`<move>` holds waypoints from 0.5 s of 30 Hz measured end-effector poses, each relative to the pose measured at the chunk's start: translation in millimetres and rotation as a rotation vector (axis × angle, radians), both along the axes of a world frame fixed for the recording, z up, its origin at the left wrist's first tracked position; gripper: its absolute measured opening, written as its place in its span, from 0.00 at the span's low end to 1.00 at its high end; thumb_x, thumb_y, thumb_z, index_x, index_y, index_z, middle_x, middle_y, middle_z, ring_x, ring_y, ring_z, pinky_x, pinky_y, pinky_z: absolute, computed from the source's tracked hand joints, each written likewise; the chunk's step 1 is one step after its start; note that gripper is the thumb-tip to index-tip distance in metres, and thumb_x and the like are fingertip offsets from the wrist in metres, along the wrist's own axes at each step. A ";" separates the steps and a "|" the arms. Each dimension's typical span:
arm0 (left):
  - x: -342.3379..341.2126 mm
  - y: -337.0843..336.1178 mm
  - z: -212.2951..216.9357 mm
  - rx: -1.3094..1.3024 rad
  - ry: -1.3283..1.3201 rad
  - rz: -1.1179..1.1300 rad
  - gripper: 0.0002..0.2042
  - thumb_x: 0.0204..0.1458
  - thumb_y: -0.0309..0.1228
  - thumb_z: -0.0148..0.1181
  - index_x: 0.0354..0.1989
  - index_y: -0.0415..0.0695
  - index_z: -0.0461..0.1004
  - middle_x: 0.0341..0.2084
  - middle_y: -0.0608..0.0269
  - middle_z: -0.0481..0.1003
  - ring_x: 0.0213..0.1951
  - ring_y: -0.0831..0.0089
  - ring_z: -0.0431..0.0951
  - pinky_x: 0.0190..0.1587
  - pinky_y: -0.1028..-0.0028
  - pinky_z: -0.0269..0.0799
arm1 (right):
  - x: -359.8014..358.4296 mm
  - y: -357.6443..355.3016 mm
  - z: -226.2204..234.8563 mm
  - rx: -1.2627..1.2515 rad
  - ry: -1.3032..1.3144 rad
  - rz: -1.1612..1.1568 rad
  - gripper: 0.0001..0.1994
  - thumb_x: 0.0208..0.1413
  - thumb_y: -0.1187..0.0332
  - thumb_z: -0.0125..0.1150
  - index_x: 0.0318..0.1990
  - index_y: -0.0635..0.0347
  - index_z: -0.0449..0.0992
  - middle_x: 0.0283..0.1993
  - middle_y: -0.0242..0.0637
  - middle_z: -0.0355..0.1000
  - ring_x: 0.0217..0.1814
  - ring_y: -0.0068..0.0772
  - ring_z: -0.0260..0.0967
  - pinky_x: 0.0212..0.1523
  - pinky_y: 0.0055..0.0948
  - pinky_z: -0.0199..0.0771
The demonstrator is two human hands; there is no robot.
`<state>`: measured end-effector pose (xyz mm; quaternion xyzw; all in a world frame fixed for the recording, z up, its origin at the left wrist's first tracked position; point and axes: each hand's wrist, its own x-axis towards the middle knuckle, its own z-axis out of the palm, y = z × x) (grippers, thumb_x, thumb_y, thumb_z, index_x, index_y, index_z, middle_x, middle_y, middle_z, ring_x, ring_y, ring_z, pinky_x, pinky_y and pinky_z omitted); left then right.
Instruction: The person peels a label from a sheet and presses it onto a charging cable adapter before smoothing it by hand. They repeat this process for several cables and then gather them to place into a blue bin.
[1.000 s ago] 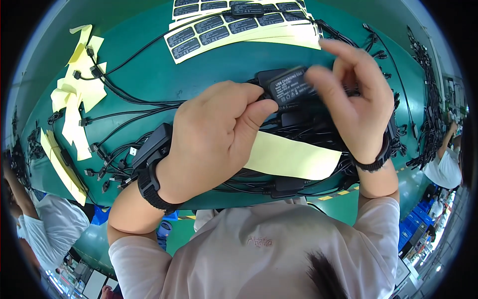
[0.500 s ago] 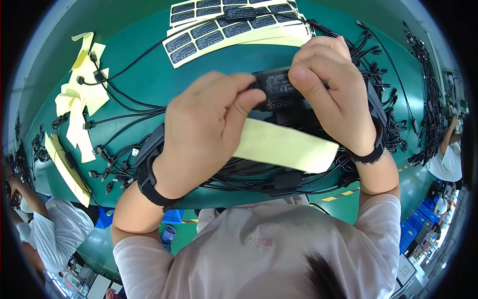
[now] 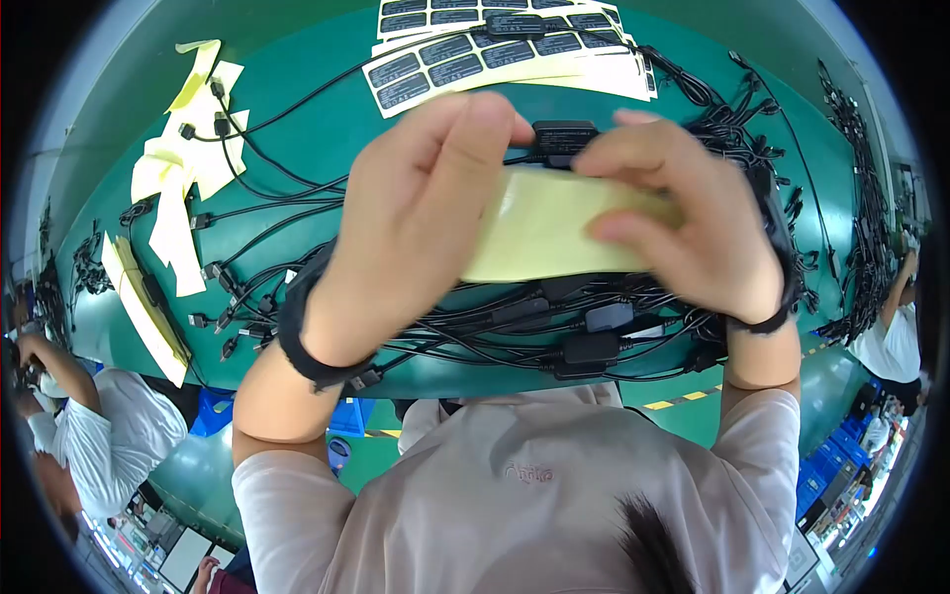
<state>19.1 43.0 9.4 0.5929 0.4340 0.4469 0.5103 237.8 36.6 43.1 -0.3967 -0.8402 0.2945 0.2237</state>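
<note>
My left hand (image 3: pixel 435 188) is closed on the left end of a pale yellow backing strip (image 3: pixel 549 223), its thumb and fingers curled together. The strip stretches to the right in front of me. Over its right part is my right hand (image 3: pixel 693 218), smeared by motion. Its thumb and forefinger are apart, with the strip showing between them. Just beyond the strip, between my hands, lies a black cable box (image 3: pixel 566 137) with small print on its face. Whether any fingers touch that box is hidden.
Sheets of black labels (image 3: pixel 455 64) lie at the far side, a cable with a black box across them. Yellow scraps (image 3: pixel 178 168) and a strip stack (image 3: pixel 143 307) are at the left. Bundled black cables (image 3: pixel 861 198) fill the right; more cables with boxes (image 3: pixel 594 346) lie nearest me.
My hands have left the black box they both held. The yellow strip has swung up between them, and my right hand has moved down over it. The view has shifted slightly.
</note>
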 end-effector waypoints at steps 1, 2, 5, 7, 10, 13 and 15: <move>-4.7 3.8 8.8 -0.202 -0.032 -0.129 0.08 0.54 0.31 0.56 0.35 0.38 0.74 0.18 0.72 0.69 0.21 0.88 0.62 0.22 0.84 0.58 | 7.7 2.3 3.2 -0.044 -0.021 0.002 0.11 0.45 0.69 0.62 0.38 0.62 0.75 0.47 0.37 0.71 0.44 0.39 0.69 0.62 0.46 0.49; -7.4 6.3 15.0 -0.403 -0.065 -0.257 0.08 0.53 0.31 0.57 0.33 0.38 0.75 0.18 0.72 0.69 0.21 0.88 0.62 0.22 0.84 0.58 | 13.5 3.5 7.6 -0.042 -0.022 0.004 0.11 0.45 0.69 0.62 0.38 0.62 0.75 0.47 0.37 0.71 0.44 0.39 0.69 0.62 0.46 0.49; -6.1 10.7 29.5 -0.450 0.093 -0.368 0.07 0.53 0.28 0.57 0.32 0.36 0.76 0.23 0.68 0.72 0.25 0.85 0.68 0.28 0.85 0.62 | 23.9 -0.4 28.5 0.119 -0.283 0.009 0.11 0.42 0.68 0.64 0.34 0.61 0.77 0.44 0.36 0.71 0.44 0.37 0.68 0.61 0.48 0.49; -7.5 6.9 29.4 -0.482 0.184 -0.390 0.06 0.52 0.26 0.56 0.31 0.36 0.76 0.25 0.66 0.74 0.27 0.84 0.70 0.31 0.86 0.64 | 10.0 -6.7 27.9 0.325 -0.292 -0.035 0.10 0.41 0.67 0.65 0.32 0.60 0.77 0.41 0.34 0.71 0.43 0.36 0.68 0.60 0.47 0.50; -2.4 -2.9 17.5 -0.433 0.065 -0.333 0.09 0.51 0.31 0.59 0.32 0.36 0.77 0.21 0.71 0.73 0.22 0.89 0.65 0.24 0.85 0.60 | -15.5 -17.1 19.3 0.665 -0.229 -0.148 0.10 0.39 0.68 0.67 0.30 0.59 0.77 0.35 0.32 0.71 0.42 0.35 0.66 0.59 0.46 0.52; 3.8 -8.3 8.8 -0.304 -0.057 -0.298 0.09 0.51 0.30 0.59 0.32 0.36 0.77 0.21 0.70 0.73 0.23 0.89 0.66 0.24 0.85 0.61 | -19.3 -23.9 2.3 0.544 -0.163 -0.232 0.11 0.36 0.69 0.68 0.31 0.58 0.78 0.30 0.30 0.69 0.40 0.37 0.64 0.59 0.44 0.52; 7.6 -12.1 6.6 -0.240 -0.114 -0.279 0.08 0.51 0.29 0.59 0.33 0.35 0.77 0.21 0.69 0.73 0.23 0.89 0.67 0.24 0.85 0.62 | -16.7 -25.5 -0.1 0.525 -0.146 -0.228 0.11 0.35 0.69 0.68 0.31 0.57 0.78 0.30 0.30 0.69 0.40 0.37 0.64 0.59 0.44 0.52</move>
